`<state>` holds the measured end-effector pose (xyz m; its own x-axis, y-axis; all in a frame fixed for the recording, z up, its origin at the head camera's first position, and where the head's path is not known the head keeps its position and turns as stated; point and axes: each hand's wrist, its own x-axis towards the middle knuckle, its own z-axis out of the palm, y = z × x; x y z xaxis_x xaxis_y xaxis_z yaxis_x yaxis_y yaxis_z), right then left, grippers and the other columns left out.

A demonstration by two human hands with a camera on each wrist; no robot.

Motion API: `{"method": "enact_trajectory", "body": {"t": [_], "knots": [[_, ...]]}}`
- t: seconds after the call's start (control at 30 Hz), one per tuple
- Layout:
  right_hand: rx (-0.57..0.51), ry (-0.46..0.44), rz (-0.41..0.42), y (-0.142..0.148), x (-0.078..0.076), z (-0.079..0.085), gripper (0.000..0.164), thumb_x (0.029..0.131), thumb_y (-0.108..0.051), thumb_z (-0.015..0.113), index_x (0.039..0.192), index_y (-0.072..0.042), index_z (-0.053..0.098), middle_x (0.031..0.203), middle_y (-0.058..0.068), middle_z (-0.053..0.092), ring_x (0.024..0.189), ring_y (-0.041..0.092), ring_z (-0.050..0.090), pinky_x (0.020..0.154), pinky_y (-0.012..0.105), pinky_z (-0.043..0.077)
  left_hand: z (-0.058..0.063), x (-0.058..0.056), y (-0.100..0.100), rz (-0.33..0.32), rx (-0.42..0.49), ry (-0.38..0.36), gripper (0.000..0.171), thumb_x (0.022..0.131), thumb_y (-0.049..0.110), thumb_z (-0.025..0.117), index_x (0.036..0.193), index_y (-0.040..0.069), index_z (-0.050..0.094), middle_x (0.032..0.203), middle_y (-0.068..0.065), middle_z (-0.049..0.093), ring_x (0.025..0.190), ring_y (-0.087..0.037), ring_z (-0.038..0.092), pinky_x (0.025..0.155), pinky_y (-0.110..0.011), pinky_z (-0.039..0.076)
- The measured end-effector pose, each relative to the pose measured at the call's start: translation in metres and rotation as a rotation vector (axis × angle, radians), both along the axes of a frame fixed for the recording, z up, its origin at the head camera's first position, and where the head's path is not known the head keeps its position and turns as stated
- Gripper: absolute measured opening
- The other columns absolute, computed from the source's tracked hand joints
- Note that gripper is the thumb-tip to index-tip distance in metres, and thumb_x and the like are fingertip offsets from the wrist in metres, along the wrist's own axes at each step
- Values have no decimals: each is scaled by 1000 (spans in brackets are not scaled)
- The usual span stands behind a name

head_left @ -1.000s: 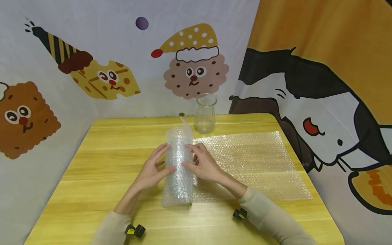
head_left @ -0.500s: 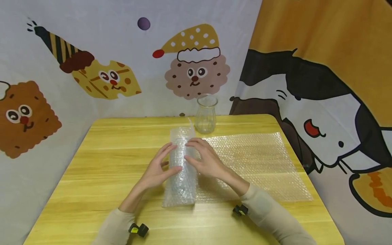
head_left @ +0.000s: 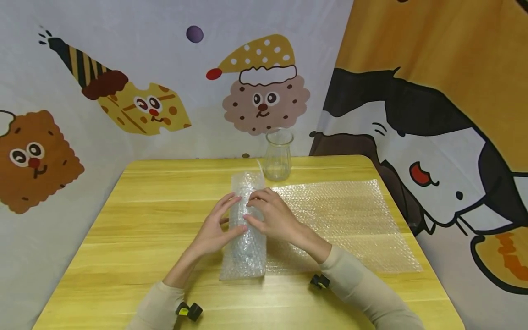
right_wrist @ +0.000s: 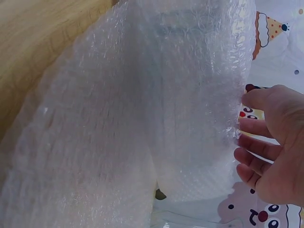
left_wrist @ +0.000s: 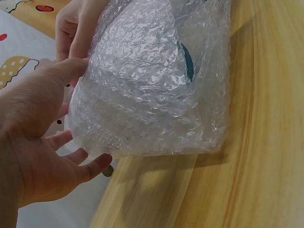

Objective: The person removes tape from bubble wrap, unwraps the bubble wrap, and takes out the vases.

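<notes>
An upright-lying roll of bubble wrap point(head_left: 246, 250) lies lengthwise on the table, around something not clearly visible; a teal patch point(left_wrist: 188, 62) shows through it in the left wrist view. Its unrolled sheet of bubble wrap point(head_left: 342, 220) stretches flat to the right. My left hand point(head_left: 212, 231) rests on the roll's left side, thumb and fingers spread and relaxed. On the upper right of the roll, my right hand point(head_left: 277, 220) touches the wrap with loosely bent fingertips. In the right wrist view, the fingers point(right_wrist: 254, 127) meet the roll's edge without wrapping round it.
Behind the roll, a clear glass jar point(head_left: 278, 156) stands near the back edge of the wooden table point(head_left: 156, 192), close to the sheet's far edge. A printed cloth point(head_left: 165, 46) hangs behind the table and along its sides.
The roll has shifted slightly to the right over the sheet, and my left hand has moved right with it. My right hand's fingers have shifted over the top of the roll, bending more.
</notes>
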<state>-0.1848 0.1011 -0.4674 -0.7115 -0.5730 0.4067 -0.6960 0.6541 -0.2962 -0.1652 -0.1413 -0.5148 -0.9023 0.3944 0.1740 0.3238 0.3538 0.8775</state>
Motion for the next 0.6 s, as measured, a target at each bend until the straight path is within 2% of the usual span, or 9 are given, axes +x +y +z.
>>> {"method": "enact_trajectory", "body": {"t": [0.17,0.4,0.6], "knots": [[35,28,-15,0,0,0,30,96,-30,90,116,-8,84,126,8,80,118,25,72,109,43,63,0,1,1,6,-1,0,80,103,28,85,172,22,47,188,-15,25,168,-56,34,120,-76,53],[29,37,-23,1,1,2,24,94,-26,92,105,-7,83,114,6,79,106,22,71,96,37,65,1,1,3,18,-8,-2,82,102,30,86,173,24,47,188,-14,25,168,-56,34,121,-76,52],[71,72,-10,1,2,5,16,94,-24,92,97,-10,84,107,3,79,100,20,70,92,34,64,1,2,5,27,-18,11,82,100,31,88,172,23,48,188,-14,26,167,-57,35,121,-76,52]]}}
